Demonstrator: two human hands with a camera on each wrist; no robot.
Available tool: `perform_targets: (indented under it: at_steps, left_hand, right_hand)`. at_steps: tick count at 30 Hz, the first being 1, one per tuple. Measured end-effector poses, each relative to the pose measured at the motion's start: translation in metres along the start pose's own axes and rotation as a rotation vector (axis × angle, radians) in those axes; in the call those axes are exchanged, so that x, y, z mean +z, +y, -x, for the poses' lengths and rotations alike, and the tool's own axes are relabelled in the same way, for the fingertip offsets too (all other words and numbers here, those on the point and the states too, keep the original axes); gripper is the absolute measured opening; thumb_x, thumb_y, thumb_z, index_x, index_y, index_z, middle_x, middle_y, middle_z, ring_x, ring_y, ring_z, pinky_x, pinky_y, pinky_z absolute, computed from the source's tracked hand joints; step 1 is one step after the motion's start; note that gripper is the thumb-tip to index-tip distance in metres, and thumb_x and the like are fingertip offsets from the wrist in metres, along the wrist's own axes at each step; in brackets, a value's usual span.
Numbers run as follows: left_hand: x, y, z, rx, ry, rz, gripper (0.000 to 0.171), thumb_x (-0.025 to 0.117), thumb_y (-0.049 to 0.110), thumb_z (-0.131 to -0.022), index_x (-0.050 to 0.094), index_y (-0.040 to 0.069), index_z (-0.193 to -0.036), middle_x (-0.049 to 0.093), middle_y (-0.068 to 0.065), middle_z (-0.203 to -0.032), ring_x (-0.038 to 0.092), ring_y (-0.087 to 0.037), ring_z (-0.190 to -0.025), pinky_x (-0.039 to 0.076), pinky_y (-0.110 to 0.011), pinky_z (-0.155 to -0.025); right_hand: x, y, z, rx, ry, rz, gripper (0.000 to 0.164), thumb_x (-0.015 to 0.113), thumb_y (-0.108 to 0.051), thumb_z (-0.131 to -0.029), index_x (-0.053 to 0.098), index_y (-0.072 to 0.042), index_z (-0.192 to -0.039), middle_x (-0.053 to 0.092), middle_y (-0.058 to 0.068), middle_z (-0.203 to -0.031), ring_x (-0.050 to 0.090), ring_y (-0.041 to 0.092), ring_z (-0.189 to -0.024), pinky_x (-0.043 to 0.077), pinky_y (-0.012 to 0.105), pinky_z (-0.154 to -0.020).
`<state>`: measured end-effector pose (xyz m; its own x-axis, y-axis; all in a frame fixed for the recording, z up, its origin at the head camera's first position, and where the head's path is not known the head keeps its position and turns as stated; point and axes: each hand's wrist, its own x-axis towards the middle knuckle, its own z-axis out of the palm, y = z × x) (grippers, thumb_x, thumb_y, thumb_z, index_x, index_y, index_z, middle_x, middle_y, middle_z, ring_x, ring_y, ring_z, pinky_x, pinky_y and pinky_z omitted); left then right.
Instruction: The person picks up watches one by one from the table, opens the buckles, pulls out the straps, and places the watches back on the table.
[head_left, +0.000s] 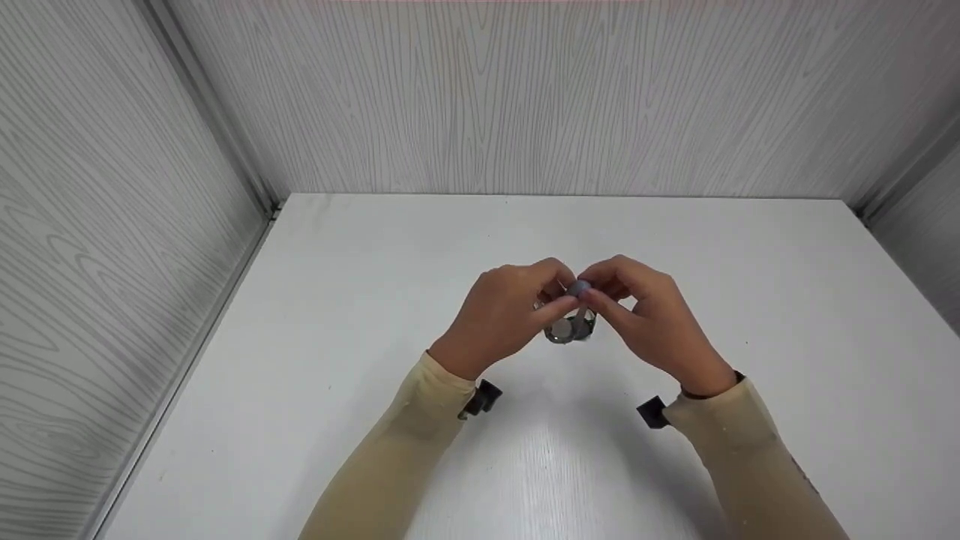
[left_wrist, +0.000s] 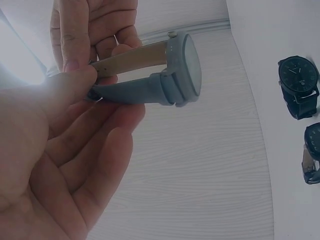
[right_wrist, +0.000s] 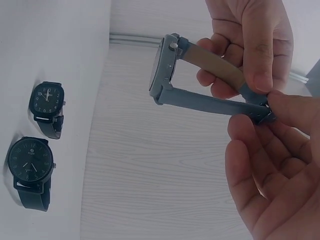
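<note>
A blue-grey wristwatch [right_wrist: 215,104] with a tan strap lining is held up between both hands, its strap looped together near the buckle. My left hand [head_left: 506,311] pinches the strap ends between thumb and fingers. Facing it, my right hand [head_left: 656,315] grips the same end of the strap, thumb against the buckle area. The watch case [left_wrist: 183,67] points away from the fingers, its dial seen edge-on. From the head, only the blue-grey strap [head_left: 578,288] shows plainly; the round shapes below it are too small to tell apart.
Two black watches lie on the white table: one with a round dial [right_wrist: 31,160], the other with a squarish dial [right_wrist: 47,99]. Wood-grain panels [head_left: 480,97] wall in the back and sides of the table [head_left: 360,285].
</note>
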<state>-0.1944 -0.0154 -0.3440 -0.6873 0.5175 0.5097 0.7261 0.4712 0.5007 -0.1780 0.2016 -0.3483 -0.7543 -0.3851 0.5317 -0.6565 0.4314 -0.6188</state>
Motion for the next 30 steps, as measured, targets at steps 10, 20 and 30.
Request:
perform_targets:
  at_steps: [10,20,30]
  left_hand:
    - [0.0004,-0.0003,0.0000,0.005,0.003,0.027,0.020,0.073,0.026,-0.098,0.061,0.012,-0.106,0.078,0.002,-0.090,0.073,-0.006,-0.080,0.052,-0.023,-0.064]
    - [0.0002,0.0003,0.0000,-0.105,-0.069,0.089,0.021,0.072,0.027,-0.099,0.068,0.012,-0.112,0.077,0.006,-0.092,0.070,0.001,-0.080,0.054,-0.022,-0.072]
    - [0.0009,0.0023,-0.0028,-0.047,-0.028,-0.014,0.013,0.073,0.026,-0.098,0.073,0.014,-0.100,0.075,0.007,-0.090,0.069,-0.002,-0.079,0.053,-0.020,-0.069]
  right_hand:
    - [0.0006,0.0001,-0.0008,-0.031,0.002,-0.010,0.016,0.070,-0.007,-0.098,0.069,-0.007,-0.113,0.071,-0.007,-0.105,0.069,0.011,-0.088,0.054,0.023,-0.081]
    - [0.0023,0.0018,-0.0017,-0.039,-0.002,-0.027,0.016,0.072,-0.005,-0.097,0.070,-0.007,-0.112,0.072,-0.003,-0.100,0.069,0.012,-0.086,0.055,0.025,-0.080]
    - [0.0014,-0.0003,-0.0016,0.083,0.056,0.018,0.015,0.074,-0.013,-0.097,0.070,-0.010,-0.111,0.071,-0.008,-0.097,0.067,0.011,-0.084,0.054,0.025,-0.076]
